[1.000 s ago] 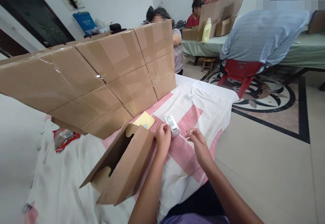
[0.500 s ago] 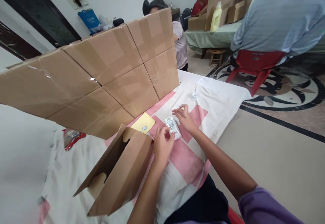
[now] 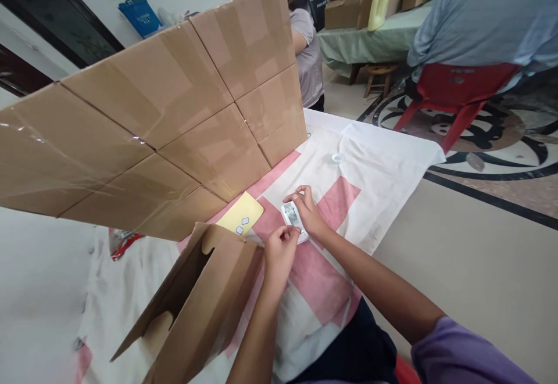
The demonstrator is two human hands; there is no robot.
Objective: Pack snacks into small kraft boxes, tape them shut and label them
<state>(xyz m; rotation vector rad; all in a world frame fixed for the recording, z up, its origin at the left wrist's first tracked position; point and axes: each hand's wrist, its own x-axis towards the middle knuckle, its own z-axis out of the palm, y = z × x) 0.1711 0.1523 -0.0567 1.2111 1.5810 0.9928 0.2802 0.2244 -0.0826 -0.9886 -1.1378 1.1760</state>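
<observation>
A small white rectangular object with a greyish window in its face (image 3: 291, 212) lies on the cloth in front of me, and I cannot make out its exact kind. My right hand (image 3: 307, 208) is curled along its right side and far end. At the near end my left hand (image 3: 279, 249) is closed, thumb and fingertips pinched together against the object. Whatever is between those fingertips is too small to name. Just left of both hands lies a yellow sheet with two blue-outlined shapes (image 3: 244, 211).
An open cardboard box (image 3: 218, 291) stands left of my left arm. Behind it rises a wall of taped cardboard (image 3: 200, 99). Further off on the white-and-pink cloth (image 3: 370, 169) sits a small clear round item (image 3: 337, 158). People sit beyond, one on a red chair (image 3: 466, 88).
My right hand has come down and left onto the white object, where it hovered apart before. The left hand stays pinched at the near end. The view has tilted slightly downward.
</observation>
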